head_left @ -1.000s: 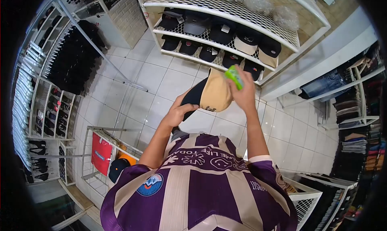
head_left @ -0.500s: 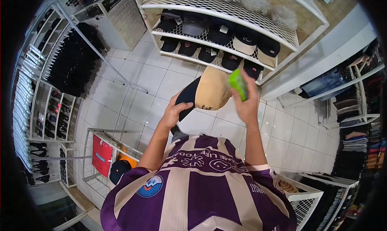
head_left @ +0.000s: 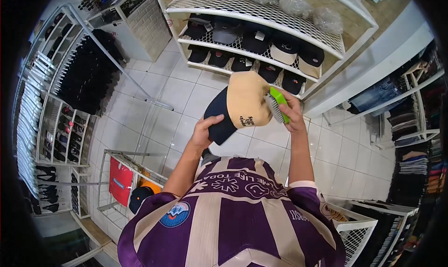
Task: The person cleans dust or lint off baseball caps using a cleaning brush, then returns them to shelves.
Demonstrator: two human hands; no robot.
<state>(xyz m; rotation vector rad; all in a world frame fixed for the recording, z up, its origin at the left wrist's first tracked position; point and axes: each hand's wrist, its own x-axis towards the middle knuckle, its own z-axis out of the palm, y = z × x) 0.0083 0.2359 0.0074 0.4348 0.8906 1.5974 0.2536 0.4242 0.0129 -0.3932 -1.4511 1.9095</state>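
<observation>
A cap [head_left: 247, 97] with a tan crown, a dark visor and small dark lettering is held up in front of me. My left hand [head_left: 204, 130] grips the visor, thumb on top and fingers underneath. In my right hand [head_left: 293, 115] is a green brush [head_left: 278, 101] with pale grey bristles, which face the crown. The bristle tips come right up to the right side of the crown, near its edge.
Ahead stands a white mesh rack [head_left: 261, 48] with rows of caps and plastic-wrapped bundles on top. Black garments [head_left: 88, 71] hang on a rail to the left. A low rack with a red box [head_left: 120, 180] is at lower left; folded clothes [head_left: 413, 166] fill shelves at right.
The cap has turned so its lettering and more of the visor show. The brush, blurred and tilted before, is now steady with its bristles visible beside the crown.
</observation>
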